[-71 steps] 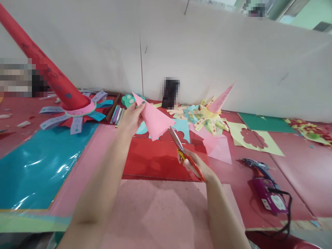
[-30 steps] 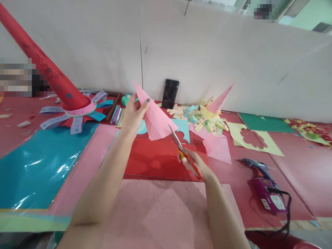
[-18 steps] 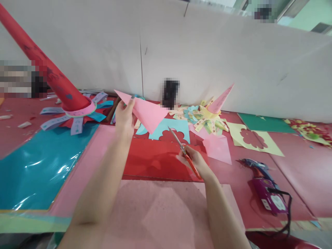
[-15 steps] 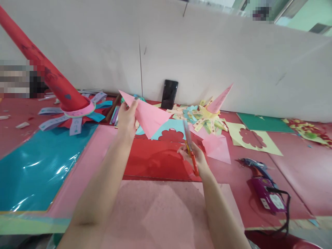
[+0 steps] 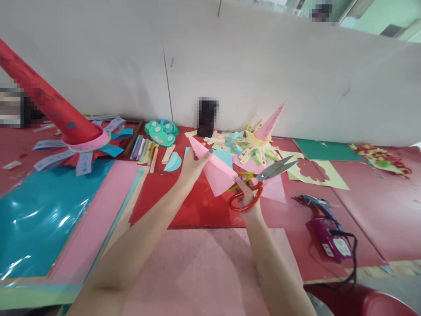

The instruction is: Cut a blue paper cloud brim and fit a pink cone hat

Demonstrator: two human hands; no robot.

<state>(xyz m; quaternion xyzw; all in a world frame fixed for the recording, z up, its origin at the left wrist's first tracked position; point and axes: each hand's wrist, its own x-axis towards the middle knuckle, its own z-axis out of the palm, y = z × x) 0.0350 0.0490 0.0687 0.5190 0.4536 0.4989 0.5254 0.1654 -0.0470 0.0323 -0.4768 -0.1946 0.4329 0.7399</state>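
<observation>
My left hand [image 5: 194,164] pinches a folded pink paper triangle [image 5: 215,173] and holds it above the red sheet [image 5: 184,206]. My right hand [image 5: 246,197] grips red-handled scissors [image 5: 259,182], fingers through the loops, blades pointing right and away from the paper. The lower right corner of the pink triangle touches the scissors' handle and my right fingers.
A purple glue gun [image 5: 325,230] with a black cord lies at right. A red paper cone [image 5: 49,107] with strips stands at left, a pink cone [image 5: 268,123] on paper scraps at the back. Green frog cutouts [image 5: 161,131], markers [image 5: 141,147], a teal sheet [image 5: 42,210] and a white wall behind.
My left hand lowered the pink triangle and brought it right, toward my right hand. The scissors swung from pointing up-left to pointing right. The view shifted slightly.
</observation>
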